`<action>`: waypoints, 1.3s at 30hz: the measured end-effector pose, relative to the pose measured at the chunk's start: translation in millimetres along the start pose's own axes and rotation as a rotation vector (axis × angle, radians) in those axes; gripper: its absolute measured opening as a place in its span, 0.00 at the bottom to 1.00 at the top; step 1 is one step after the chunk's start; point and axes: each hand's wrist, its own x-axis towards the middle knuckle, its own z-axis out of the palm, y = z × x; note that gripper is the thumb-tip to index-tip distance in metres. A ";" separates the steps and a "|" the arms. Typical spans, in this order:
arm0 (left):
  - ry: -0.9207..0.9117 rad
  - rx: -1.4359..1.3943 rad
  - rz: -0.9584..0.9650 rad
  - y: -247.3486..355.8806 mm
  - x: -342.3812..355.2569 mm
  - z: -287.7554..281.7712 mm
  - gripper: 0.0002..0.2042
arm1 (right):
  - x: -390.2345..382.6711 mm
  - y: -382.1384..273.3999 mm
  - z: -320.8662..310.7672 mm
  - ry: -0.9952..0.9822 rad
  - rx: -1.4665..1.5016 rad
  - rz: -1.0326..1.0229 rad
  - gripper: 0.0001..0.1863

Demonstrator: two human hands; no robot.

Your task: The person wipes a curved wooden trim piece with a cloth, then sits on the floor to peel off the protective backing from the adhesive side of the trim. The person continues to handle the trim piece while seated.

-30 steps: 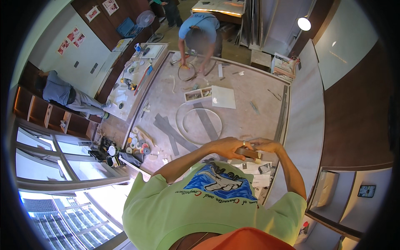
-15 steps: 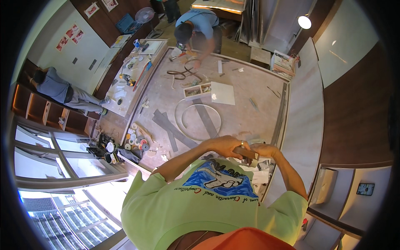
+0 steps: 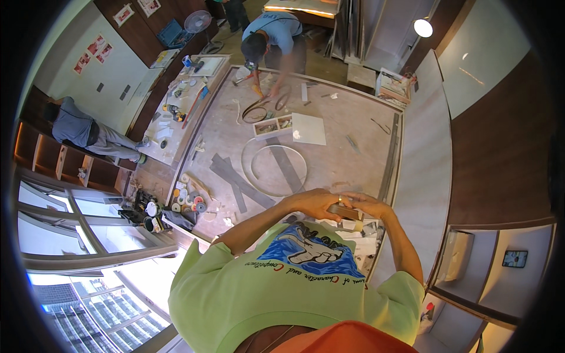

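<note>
In front of my chest my left hand point(image 3: 319, 203) is closed around a small brown block-like piece point(image 3: 346, 212), a ring on one finger. My right hand point(image 3: 369, 206) bends over the far side of the same piece, its fingers curled against it and partly hidden. What kind of piece it is I cannot make out. Just below it shows a pale yellowish rounded thing point(image 3: 358, 226), close to the right palm. Under both hands lies the near edge of a large worktable point(image 3: 347, 170).
On the table lie grey strips point(image 3: 244, 182), a coiled pale band point(image 3: 306, 167), a divided box point(image 3: 272, 127), a white panel point(image 3: 309, 129) and tape rolls point(image 3: 188, 197). Across it a co-worker point(image 3: 273, 35) bends over brown coiled strips point(image 3: 255, 112). Another person point(image 3: 79, 123) leans at left shelves.
My right hand's fingers have shifted up and over the brown piece, which has turned a little flatter. Across the table the co-worker's arms and the brown coils have moved.
</note>
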 end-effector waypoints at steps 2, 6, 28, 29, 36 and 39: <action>-0.048 -0.006 -0.032 -1.2 0.5 2.8 0.24 | 0.2 7.0 -2.9 -0.034 -0.551 0.133 0.30; -0.065 -0.017 0.013 -10.1 2.5 9.8 0.23 | 0.8 11.0 -6.7 -0.141 -0.426 0.148 0.33; 0.698 -0.691 -0.034 -40.3 8.1 -14.9 0.19 | 50.1 -38.5 54.1 1.228 0.189 -0.678 0.10; 0.712 -0.688 -0.017 -42.1 9.1 -14.0 0.19 | 49.9 -39.0 54.0 1.275 0.198 -0.647 0.10; 0.667 -0.636 -0.140 -38.1 8.8 -15.1 0.24 | 44.7 -57.9 43.7 1.285 0.016 -0.711 0.17; 0.668 -0.609 -0.112 -34.9 7.2 -16.5 0.23 | 38.7 -66.5 38.0 1.312 -0.077 -0.664 0.22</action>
